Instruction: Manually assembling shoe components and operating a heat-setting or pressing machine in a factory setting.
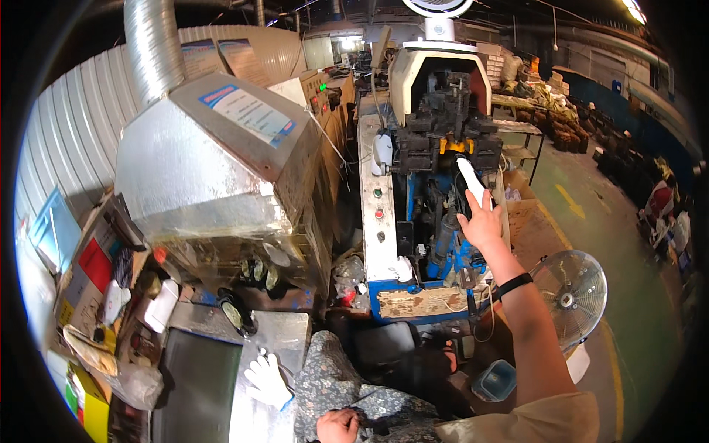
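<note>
left hand (337, 427) cut off below, upper fan (438, 7) cropped

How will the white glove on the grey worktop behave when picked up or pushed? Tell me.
The white glove is probably floppy and light, as it looks like fabric with no hand inside. It seems unlikely to roll, lying with its fingers spread; pushed, it may slide or bunch on the smooth-looking grey worktop.

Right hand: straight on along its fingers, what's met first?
The white sole-shaped piece, seemingly right at the right hand; beyond it, probably the black machine head. Exact depth unclear.
</note>
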Demonstrator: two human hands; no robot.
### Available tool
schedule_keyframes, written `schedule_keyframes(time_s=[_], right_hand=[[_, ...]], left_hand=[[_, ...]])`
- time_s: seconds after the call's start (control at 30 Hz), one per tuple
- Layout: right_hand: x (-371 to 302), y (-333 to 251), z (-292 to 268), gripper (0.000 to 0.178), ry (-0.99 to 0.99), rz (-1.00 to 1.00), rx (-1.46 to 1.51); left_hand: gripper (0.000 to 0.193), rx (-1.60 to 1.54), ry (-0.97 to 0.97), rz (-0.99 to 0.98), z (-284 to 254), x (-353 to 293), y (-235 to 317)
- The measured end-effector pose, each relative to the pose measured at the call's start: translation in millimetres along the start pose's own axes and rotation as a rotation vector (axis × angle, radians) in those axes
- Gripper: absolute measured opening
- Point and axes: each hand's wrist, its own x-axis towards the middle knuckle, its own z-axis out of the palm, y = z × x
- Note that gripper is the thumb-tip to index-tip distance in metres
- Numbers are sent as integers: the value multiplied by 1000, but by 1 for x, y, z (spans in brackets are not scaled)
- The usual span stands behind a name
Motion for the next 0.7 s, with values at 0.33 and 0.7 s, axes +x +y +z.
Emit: schedule_keyframes(time_s=[0.33,0.7], right_hand=[[58,-17,3,71,-84,80,-14],[107,-29,-5,71,-138,139,-24]], left_hand=[[17,62,10,-1,4,5,2],[18,80,-42,-5,6,10,3]])
